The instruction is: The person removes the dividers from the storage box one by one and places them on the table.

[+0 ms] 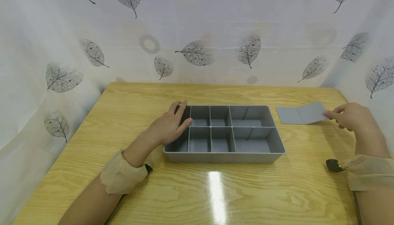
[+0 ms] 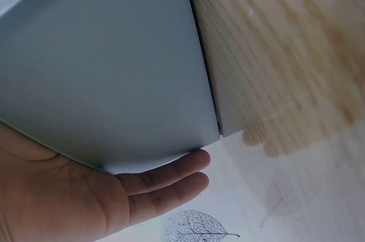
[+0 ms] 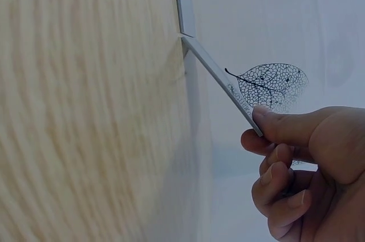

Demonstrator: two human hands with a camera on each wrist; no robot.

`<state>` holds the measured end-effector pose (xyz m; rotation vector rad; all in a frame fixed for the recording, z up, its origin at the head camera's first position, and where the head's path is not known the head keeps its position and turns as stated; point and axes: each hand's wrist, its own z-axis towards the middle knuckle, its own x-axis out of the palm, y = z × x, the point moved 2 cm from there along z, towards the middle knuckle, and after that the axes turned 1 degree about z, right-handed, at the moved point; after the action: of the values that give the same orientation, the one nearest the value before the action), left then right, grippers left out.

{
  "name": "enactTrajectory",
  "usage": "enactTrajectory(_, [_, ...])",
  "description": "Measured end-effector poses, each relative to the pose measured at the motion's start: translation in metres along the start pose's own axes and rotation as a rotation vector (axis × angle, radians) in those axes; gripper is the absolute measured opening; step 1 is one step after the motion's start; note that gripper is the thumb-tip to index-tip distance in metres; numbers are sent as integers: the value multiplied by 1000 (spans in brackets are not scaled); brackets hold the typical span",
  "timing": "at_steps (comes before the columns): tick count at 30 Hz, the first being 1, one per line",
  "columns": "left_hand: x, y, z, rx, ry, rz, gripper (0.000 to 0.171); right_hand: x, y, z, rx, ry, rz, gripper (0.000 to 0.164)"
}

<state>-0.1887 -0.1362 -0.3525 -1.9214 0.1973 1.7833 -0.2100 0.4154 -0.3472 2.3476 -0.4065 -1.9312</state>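
Note:
A grey divided organizer box (image 1: pixel 224 157) sits on the wooden table, split into several compartments by thin partitions. My left hand (image 1: pixel 167 126) rests on its left end, fingers extended over the rim. Seen from the left wrist, the palm and straight fingers (image 2: pixel 165 182) lie along the box's outer wall (image 2: pixel 108 76). To the right of the box, my right hand (image 1: pixel 354 117) pinches the edge of a flat grey divider panel (image 1: pixel 312 112) between thumb and forefinger. That panel (image 3: pixel 222 85) slants up off the table, its far edge meeting a second grey panel (image 1: pixel 289 115) that lies flat.
The wooden table (image 1: pixel 184 190) extends around the box, with a light reflection in front. A leaf-patterned white curtain (image 1: pixel 215 23) stands behind and along both sides. Beige wraps hold a small black device (image 1: pixel 333 165) by the right wrist and another at the left.

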Motion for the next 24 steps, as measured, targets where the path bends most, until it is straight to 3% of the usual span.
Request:
enactTrajectory(19, [-1, -1, 0, 0, 19, 5, 71, 4, -6, 2, 2, 1, 4, 69])
enactTrajectory(24, [-1, -1, 0, -5, 24, 8, 71, -2, 0, 0, 2, -42, 18, 65])
